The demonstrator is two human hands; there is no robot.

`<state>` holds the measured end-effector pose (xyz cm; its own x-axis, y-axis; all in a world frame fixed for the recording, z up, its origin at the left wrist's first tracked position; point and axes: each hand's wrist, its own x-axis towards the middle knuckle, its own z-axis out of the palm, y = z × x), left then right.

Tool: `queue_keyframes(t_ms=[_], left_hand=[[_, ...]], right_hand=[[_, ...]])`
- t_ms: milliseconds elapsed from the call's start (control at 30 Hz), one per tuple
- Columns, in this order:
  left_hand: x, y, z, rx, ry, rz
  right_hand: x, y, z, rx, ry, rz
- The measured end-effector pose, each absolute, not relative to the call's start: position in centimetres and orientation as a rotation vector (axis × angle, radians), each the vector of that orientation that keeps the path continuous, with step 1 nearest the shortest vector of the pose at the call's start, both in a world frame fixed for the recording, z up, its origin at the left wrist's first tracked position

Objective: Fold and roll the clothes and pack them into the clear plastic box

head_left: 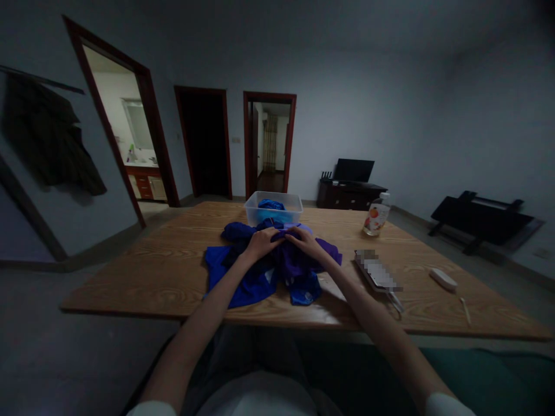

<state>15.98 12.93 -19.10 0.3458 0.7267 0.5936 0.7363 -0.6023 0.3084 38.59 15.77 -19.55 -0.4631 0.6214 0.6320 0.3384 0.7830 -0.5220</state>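
**Tabletop holdings: heaped cloth, both hands engaged**

- Blue and purple cloth heap [273, 266]: middle of the tabletop [165, 260], lower folds reaching toward the near edge.
- Left hand [260, 242], right hand [306, 240]: side by side on top of the heap, fingers curled down into the purple fabric, pinching a fold.
- Clear plastic tub [273, 208]: just behind the heap, blue cloth inside.
- Bottle [376, 215]: far right, standing.
- Flat device [377, 274], small white object [443, 279]: right side, near edge.

Risk, as judged: folds trailing near the edge could slide off if pulled hard; a wide sweep might strike the tub.
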Motion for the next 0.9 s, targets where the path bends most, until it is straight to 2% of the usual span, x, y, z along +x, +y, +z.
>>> queue_keyframes(t_ms=[133,300,733,900], left_hand=[[15.8,13.2,-18.8,-2.783,-1.515,-1.298],[15.5,12.8,-17.9,-3.171,-1.398,-1.409],[14.5,14.4,-18.7,-3.323,-1.663,-1.451],[14.7,13.9,-18.4,-3.363,-1.583,-1.492]], right_hand=[[38.7,15.7,-19.5,-0.689,-2.072,0.457],[38.6,15.3,-19.1,-0.645,-2.053,0.51],[37.9,14.0,-18.4,-0.563,-2.071,0.394],[37.8,13.9,-18.4,-0.572,-2.095,0.354]])
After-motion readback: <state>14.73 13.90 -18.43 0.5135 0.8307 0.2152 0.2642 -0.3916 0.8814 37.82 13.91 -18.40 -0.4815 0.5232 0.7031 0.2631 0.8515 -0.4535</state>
